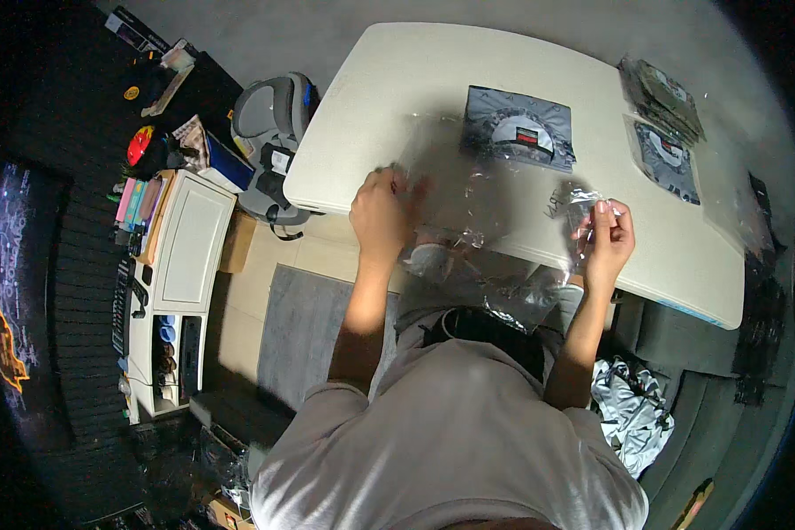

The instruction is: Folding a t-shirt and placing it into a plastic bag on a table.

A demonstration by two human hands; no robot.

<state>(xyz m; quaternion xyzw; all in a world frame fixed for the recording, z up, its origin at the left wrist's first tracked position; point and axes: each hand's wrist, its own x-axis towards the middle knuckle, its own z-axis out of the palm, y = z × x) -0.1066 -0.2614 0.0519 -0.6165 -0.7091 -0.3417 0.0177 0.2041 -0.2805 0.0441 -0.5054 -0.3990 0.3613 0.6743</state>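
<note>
A clear plastic bag (483,225) stretches between my hands over the near edge of the white table (384,86). My left hand (381,205), partly blurred, is closed on the bag's left side. With thumb and fingers, my right hand (609,225) pinches its crinkled right side. Beyond the bag, a folded grey printed fabric piece (520,129) with a dark label lies flat on the table. Towards the right, a bagged grey printed piece (667,162) lies beside a stack of bagged folded pieces (666,96).
Clear plastic bags (729,192) lie at the table's right end. A grey backpack (265,139) is left of the table, near a white cabinet (189,245). Crumpled silvery fabric (629,411) rests on the grey sofa (709,411) at lower right.
</note>
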